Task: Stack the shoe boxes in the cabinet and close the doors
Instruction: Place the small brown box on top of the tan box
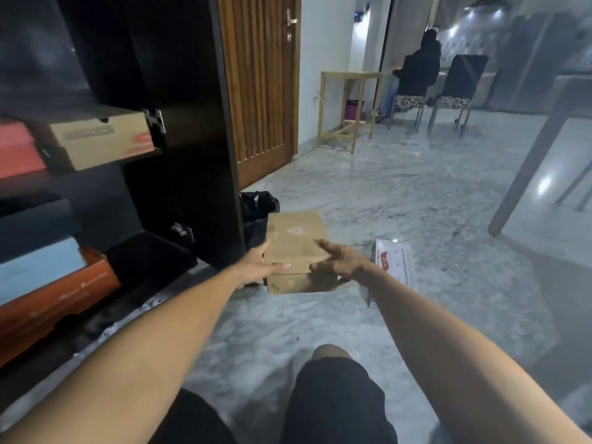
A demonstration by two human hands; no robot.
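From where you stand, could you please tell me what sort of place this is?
Probably a home hallway or living area: a dark shoe cabinet holding boxes, a wooden door, and dining chairs on a marble floor.

Plain brown shoe box [296, 243], grey-veined white marble floor [400, 200], black cabinet [179, 91], red-printed white box [395, 262].

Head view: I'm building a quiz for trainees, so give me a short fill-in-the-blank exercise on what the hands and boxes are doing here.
1. Both hands, the left hand and the right hand, are on a ____ cardboard box that sits on the floor.
2. Right of that box lies a ____ box with red print.
3. The black bag stands between the cardboard box and the ____.

Missing words: brown; white; cabinet
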